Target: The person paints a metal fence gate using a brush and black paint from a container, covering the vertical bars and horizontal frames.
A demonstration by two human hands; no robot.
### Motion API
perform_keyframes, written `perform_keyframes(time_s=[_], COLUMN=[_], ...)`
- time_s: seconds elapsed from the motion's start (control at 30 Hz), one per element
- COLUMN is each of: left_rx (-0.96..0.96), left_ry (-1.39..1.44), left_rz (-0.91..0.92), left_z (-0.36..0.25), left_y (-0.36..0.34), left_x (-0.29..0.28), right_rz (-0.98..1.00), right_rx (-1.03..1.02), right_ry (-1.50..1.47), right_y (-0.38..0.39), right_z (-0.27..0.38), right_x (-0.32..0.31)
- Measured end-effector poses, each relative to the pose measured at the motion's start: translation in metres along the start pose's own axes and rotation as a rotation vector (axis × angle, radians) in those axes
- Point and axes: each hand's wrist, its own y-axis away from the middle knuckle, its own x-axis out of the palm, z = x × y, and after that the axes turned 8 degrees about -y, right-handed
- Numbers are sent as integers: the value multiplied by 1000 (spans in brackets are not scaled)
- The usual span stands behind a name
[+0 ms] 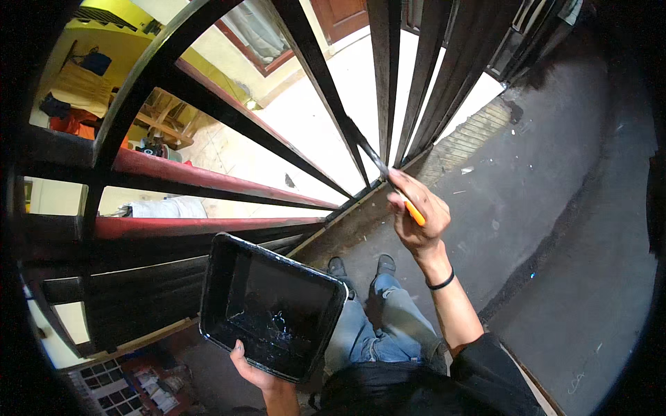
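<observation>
My right hand (423, 215) is closed round a paintbrush (372, 154) with an orange-ended handle. Its dark bristle end rests against a black upright slat (326, 93) of the gate or fence in front of me. With my left hand (253, 367) I hold a black rectangular paint tray (270, 312) by its near rim, thumb over the edge and the other fingers hidden beneath. Wet, shiny black paint lies in the tray's bottom. Some slats are black, while a few on the left still show reddish side faces (208, 175).
A dark paved floor (555, 229) spreads to the right, with a ribbed strip (465, 142) by the gate's foot. Through the slats show a bright tiled floor (305, 132), a wooden stool (163, 125) and a brown door (340, 17). My shoes (386, 263) stand close to the gate.
</observation>
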Motion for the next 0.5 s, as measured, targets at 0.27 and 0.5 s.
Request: perform_keyframes(time_s=[0.27,0.5], left_rx=[-16,-1], left_ry=[-69,-190], left_rz=[-13,-60], left_z=[-3,2], left_y=[-5,0], left_x=[-6,1], right_rz=[-32,-80], right_rx=[-50,12], right_ry=[-28,-35], right_y=[-40,5], right_z=[14,-12], right_x=[0,14])
